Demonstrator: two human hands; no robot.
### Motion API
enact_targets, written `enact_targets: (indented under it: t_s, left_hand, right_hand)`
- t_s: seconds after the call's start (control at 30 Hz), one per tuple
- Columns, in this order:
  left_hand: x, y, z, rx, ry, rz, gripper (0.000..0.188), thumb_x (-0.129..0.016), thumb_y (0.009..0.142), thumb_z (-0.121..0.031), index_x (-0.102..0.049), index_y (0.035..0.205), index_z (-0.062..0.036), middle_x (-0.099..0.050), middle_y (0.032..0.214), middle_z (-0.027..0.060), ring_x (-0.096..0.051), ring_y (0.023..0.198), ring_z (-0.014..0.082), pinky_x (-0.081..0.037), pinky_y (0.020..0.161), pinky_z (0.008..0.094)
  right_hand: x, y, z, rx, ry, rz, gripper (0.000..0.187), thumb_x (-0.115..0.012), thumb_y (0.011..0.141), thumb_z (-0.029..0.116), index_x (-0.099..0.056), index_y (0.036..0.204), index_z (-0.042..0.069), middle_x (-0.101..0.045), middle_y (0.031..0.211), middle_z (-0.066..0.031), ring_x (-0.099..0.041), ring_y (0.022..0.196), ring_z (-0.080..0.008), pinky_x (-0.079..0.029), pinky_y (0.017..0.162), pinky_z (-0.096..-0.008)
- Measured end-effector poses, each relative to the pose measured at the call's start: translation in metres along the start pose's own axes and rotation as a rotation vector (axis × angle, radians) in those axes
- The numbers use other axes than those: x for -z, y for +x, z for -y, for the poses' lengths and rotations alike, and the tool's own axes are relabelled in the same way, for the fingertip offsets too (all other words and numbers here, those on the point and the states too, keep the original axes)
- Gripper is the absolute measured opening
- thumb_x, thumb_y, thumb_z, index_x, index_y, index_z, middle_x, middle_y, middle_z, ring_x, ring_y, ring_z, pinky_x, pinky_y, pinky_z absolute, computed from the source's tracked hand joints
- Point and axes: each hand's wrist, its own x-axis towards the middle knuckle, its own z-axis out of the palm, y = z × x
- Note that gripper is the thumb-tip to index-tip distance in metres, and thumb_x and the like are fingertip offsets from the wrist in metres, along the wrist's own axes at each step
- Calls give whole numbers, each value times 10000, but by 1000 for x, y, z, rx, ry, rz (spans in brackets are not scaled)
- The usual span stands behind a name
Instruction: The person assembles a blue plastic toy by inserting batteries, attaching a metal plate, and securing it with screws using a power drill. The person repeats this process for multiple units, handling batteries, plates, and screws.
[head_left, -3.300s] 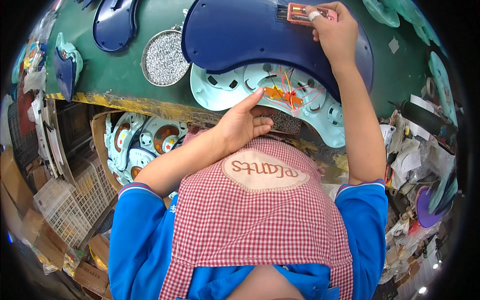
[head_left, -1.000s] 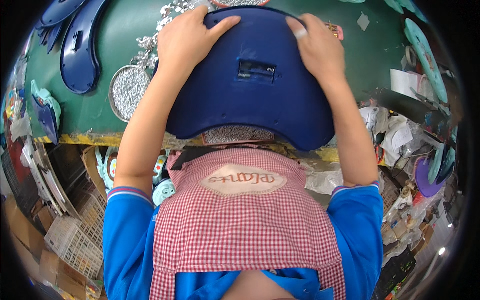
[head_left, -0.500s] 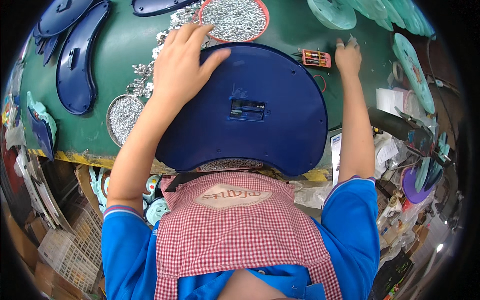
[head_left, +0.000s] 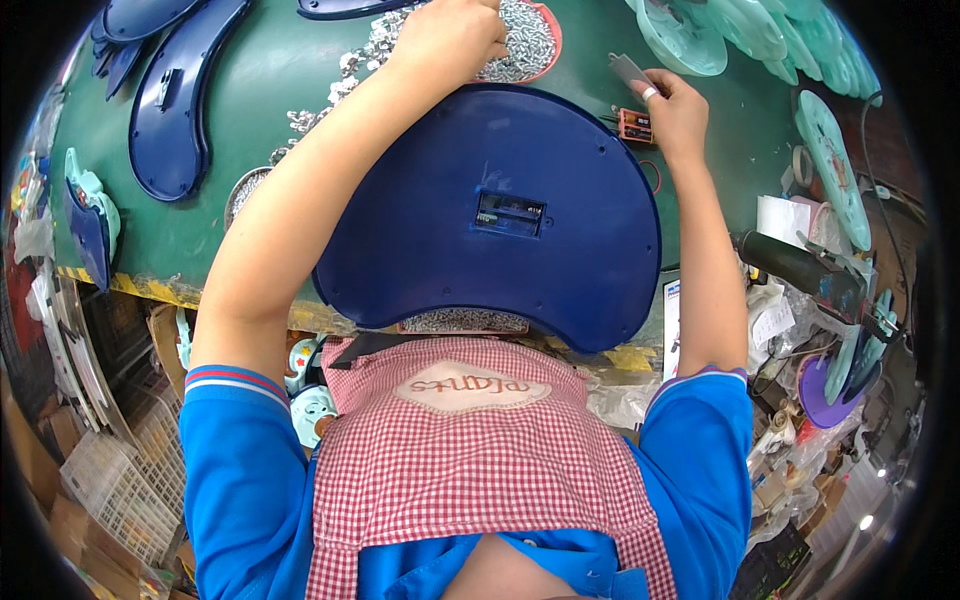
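A large dark-blue curved plastic panel (head_left: pixel 420 200) lies in front of me, with an uncovered battery compartment (head_left: pixel 508 214) holding batteries near its middle. My left hand (head_left: pixel 445 45) reaches over the red-rimmed bowl of screws (head_left: pixel 530 45) beyond the panel. Its fingers are curled in at the screws, partly cut off by the picture's top edge; whatever they pinch is hidden. To the right, my right hand (head_left: pixel 680 112) grips a small flat grey plate (head_left: pixel 630 72) between thumb and fingers. It is raised just beyond a small red battery holder (head_left: pixel 635 125) with wires.
Metal clips (head_left: pixel 345 85) are scattered left of the bowl. A second dish of screws (head_left: pixel 240 195) is partly behind my left forearm. More blue panels (head_left: pixel 172 120) lie at the left. Pale green plastic shells (head_left: pixel 690 40) are piled at the far right. A dark tool (head_left: pixel 790 262) juts over the right edge.
My left hand has moved from above the panel's far left edge, away and right, to the screws. My right hand has drawn left with the grey plate, which now shows clearly.
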Motion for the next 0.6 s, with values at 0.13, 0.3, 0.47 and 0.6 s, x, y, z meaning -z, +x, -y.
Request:
enact_targets:
  t_s: [0.13, 0.3, 0.47, 0.6]
  left_hand:
    - [14, -5, -14, 75, -4, -36, 191, -622, 814, -192, -696, 767, -22, -653, 868, 158, -641, 834, 347, -521, 740, 440]
    - [39, -23, -35, 117, -80, -311, 221, -594, 831, -201, -700, 787, -12, -661, 828, 217, -654, 779, 368, -516, 696, 466]
    - [57, -141, -109, 118, -251, 7, 98, -728, 745, -107, -640, 783, -84, -644, 837, 61, -639, 770, 247, -532, 701, 335]
    - [40, -165, -118, 16, -79, -251, 136, -764, 671, -143, -671, 770, -137, -642, 869, -26, -634, 792, 145, -527, 637, 250]
  right_hand:
    - [26, -45, 71, -10, 592, -77, 345, -670, 861, 55, -627, 1202, 30, -668, 987, -72, -659, 808, -147, -513, 764, -279]
    - [30, -97, 111, -127, 843, 68, 285, -647, 871, 26, -594, 1148, -17, -625, 814, -26, -558, 657, -67, -429, 575, -196]
    - [27, -151, 110, -169, 746, 419, 321, -638, 872, 6, -639, 1193, 4, -599, 780, -1, -521, 579, -48, -439, 540, -197]
    - [37, -143, 114, -180, 750, 465, 301, -637, 865, 8, -674, 1163, 12, -618, 751, -8, -504, 579, -42, -418, 534, -193]
